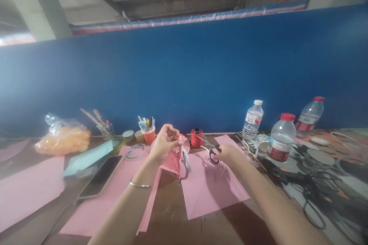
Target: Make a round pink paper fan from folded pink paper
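My left hand (pixel 167 142) is closed, pinching the top edge of a folded pink paper piece (pixel 173 162) that tapers downward and carries small dark marks. A rounded pink part with dots shows just right of my fingertips. My right hand (pixel 227 154) grips black-handled scissors (pixel 213 156), their blades pointing left toward the paper piece but apart from it. Just beside the paper piece stands a roll of tape (pixel 185 166), partly hidden. Beneath the scissors lies a flat pink sheet (pixel 207 195) with my right arm's shadow across it.
A red container (pixel 197 138) and a cup of pens (pixel 149 135) stand at the back. Leftward are a phone (pixel 100 178), a tape roll (pixel 135 152) and a plastic bag (pixel 64 139). Water bottles (pixel 281 139) and tangled black cables (pixel 313 183) crowd the right.
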The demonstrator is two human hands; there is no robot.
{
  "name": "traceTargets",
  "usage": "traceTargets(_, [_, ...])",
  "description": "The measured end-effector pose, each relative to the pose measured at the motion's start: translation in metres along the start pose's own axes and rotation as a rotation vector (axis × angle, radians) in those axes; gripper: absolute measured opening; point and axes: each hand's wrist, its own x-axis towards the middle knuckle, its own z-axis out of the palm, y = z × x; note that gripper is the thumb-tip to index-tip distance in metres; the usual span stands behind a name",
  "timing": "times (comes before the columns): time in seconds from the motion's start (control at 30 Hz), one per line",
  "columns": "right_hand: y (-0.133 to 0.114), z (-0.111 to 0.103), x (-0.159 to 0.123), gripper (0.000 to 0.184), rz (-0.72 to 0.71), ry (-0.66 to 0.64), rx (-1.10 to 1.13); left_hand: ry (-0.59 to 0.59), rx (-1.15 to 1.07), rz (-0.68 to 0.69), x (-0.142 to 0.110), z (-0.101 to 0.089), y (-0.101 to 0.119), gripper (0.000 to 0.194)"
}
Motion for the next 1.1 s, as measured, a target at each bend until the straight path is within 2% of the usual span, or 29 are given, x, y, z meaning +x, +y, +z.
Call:
traceTargets(0.07, [0.002,0.006,0.000,0.014,0.037,0.016,-0.043,0.035,-0.018,0.014,0.001,-0.002,0.005,0.048])
traceTargets(0.13, [-0.005,0.009,-0.004,0.016,0.054,0.069,-0.070,0.065,-0.043,0.022,0.001,-0.004,0.009,0.049])
traceTargets(0.2, [-0.022,0.011,-0.011,0.020,0.013,0.133,-0.042,0.068,-0.071,0.033,0.001,-0.004,0.012,0.048])
traceTargets(0.23, [-0.033,0.012,-0.016,0.019,-0.070,0.161,0.046,0.056,-0.084,0.039,0.000,-0.004,0.014,0.046])
traceTargets(0.3, [-0.055,0.016,-0.027,0.017,-0.268,0.046,0.342,0.022,-0.109,0.052,-0.001,-0.002,0.018,0.044])
traceTargets(0.37, [-0.074,0.020,-0.038,0.029,-0.396,-0.097,0.637,0.002,-0.138,0.063,-0.003,0.001,0.022,0.043])
traceTargets(0.4, [-0.081,0.022,-0.043,0.027,-0.425,-0.120,0.719,0.001,-0.157,0.074,-0.004,0.004,0.024,0.042])
traceTargets(0.53, [-0.095,0.022,-0.055,0.012,-0.392,-0.156,0.895,0.004,-0.225,0.115,-0.010,0.017,0.032,0.041])
traceTargets(0.67, [-0.098,0.014,-0.062,0.032,-0.439,-0.190,1.012,0.015,-0.257,0.096,-0.016,0.032,0.034,0.039])
traceTargets(0.8, [-0.101,0.009,-0.066,0.026,-0.433,-0.224,1.062,0.005,-0.250,0.083,-0.022,0.042,0.036,0.036])
traceTargets(0.9, [-0.102,0.010,-0.067,0.018,-0.399,-0.213,1.144,0.034,-0.127,0.114,-0.025,0.046,0.038,0.030])
traceTargets(1.0, [-0.100,0.011,-0.067,0.025,-0.330,-0.195,1.310,0.094,0.159,0.168,-0.026,0.046,0.040,0.022])
traceTargets(1.1, [-0.098,0.009,-0.064,0.029,-0.262,-0.127,1.484,0.090,0.445,0.099,-0.025,0.042,0.038,0.019])
